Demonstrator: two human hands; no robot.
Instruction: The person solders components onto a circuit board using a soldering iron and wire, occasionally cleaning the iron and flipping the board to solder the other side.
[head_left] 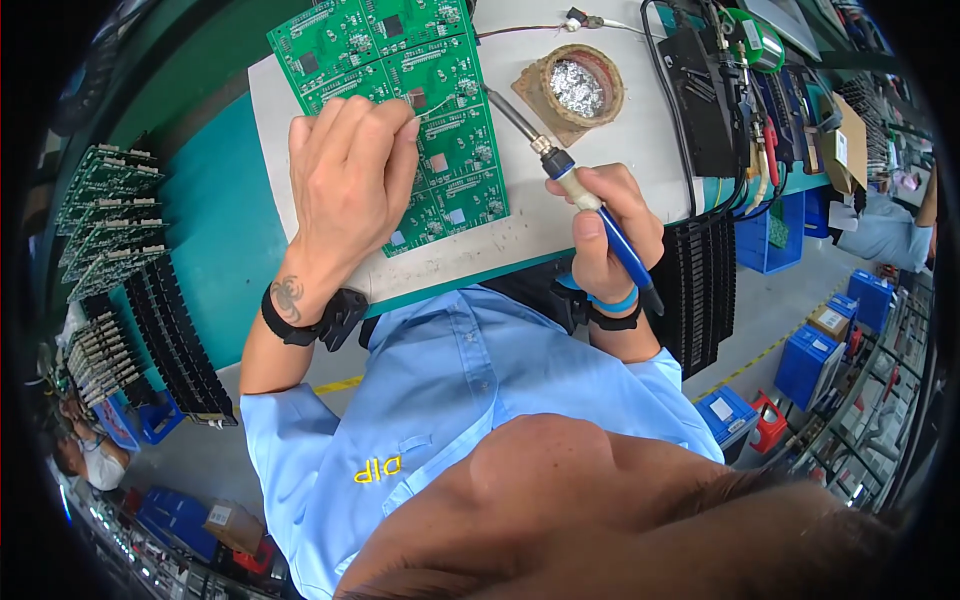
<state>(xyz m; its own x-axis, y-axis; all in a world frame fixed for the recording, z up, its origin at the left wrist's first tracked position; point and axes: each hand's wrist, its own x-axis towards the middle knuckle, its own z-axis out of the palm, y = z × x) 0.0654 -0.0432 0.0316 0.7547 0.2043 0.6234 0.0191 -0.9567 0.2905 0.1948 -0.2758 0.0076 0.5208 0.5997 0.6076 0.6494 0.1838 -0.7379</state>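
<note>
left hand (345,170) fingers on circuit board (400,80) | right hand (605,225) grips soldering iron (560,170)

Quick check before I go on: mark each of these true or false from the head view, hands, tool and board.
1. The right hand holds a soldering iron with a blue handle. True.
2. The left hand rests on the green circuit board. True.
3. The iron's tip sits in the round holder of silvery wire wool. False: the tip points at the board, apart from the holder.
4. The left hand pinches a thin wire over the board. True.
5. The circuit board is red. False: it is green.
6. Both wrists are bare. False: each wears a dark band.
</note>
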